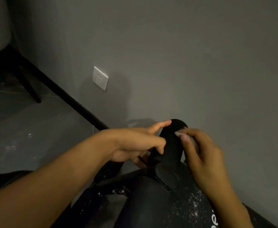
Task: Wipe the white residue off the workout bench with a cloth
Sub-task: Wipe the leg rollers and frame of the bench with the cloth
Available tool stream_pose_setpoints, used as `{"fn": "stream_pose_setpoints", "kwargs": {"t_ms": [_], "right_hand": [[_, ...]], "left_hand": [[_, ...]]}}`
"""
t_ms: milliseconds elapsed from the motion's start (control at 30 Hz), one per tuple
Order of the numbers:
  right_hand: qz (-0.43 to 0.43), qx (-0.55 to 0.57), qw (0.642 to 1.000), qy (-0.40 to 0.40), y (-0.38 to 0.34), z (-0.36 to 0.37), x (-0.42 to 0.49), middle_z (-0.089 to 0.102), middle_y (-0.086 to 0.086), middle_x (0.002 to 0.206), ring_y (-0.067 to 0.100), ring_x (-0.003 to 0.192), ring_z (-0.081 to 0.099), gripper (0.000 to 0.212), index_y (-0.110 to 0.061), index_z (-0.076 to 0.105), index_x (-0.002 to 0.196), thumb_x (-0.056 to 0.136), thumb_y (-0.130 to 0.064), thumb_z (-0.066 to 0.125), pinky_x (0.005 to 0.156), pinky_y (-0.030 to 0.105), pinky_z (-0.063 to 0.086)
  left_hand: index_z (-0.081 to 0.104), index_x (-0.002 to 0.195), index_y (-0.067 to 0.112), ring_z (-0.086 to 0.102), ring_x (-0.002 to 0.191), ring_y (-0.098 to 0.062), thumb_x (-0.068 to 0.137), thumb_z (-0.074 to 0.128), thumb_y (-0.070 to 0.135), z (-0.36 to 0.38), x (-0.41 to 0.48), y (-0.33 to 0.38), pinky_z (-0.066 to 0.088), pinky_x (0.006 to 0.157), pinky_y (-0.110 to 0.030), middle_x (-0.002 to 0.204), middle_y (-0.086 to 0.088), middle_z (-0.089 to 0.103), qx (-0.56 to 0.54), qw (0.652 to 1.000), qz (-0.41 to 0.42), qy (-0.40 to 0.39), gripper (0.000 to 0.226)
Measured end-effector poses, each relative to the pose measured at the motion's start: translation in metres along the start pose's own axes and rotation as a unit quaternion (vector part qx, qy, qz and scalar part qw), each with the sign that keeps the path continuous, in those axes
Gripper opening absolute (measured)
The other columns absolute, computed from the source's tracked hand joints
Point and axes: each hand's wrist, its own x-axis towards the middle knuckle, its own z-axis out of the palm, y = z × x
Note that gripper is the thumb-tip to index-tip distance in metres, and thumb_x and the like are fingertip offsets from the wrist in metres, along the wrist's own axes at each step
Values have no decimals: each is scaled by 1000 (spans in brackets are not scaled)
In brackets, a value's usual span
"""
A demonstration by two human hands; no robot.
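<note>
The dark workout bench lies low beside the grey wall, its padding flecked with white residue. The left hand grips its black foam roller. The right hand pinches a small pale cloth against the roller.
</note>
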Motion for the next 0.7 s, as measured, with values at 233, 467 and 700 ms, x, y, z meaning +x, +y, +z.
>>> {"fn": "stream_pose_setpoints", "kwargs": {"t_ms": [233,467,700], "right_hand": [[10,-3,999,35,-9,-14,-15,64,-18,104,7,93,65,16,-33,66,110,98,-38,57,72,32,55],[-9,-100,995,22,-2,-3,30,62,-2,111,-2,95,55,26,-18,65,121,102,-27,50,83,-2,35],[-61,-33,996,-50,-12,-7,-3,62,-16,99,2,92,62,20,-32,67,107,100,-38,50,74,13,44]], "left_hand": [[27,141,71,63,107,-24,80,86,25,7,5,-4,55,99,-40,129,-12,57,67,994,35,80,96],[16,144,71,56,123,-21,87,73,38,9,4,-1,51,101,-36,141,-3,53,73,995,-1,71,88],[23,147,67,62,92,-23,89,64,5,7,1,-8,54,87,-36,111,-15,70,-5,999,14,30,94]]}}
